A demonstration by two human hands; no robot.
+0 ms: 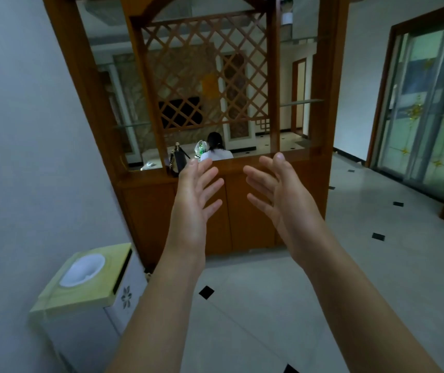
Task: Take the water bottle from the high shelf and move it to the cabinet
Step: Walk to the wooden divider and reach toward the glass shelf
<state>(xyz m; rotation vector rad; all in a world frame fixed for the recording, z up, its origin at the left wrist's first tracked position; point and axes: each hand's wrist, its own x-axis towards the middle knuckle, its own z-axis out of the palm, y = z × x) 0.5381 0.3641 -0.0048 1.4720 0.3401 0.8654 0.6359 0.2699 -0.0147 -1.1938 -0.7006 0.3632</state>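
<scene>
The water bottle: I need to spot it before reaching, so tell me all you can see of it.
The water bottle looks clear, with a crinkly, shiny upper part and a green patch like a label. It seems to stand upright on the wooden cabinet ledge, right of a dark handbag. The left hand hides its lower part from view; whether they touch is unclear.

Clear water bottle (200, 149) with a green label stands on the ledge of the wooden cabinet (245, 211), just beside a dark handbag; its cap is too blurred to make out. Cabinet doors below are closed.
</scene>
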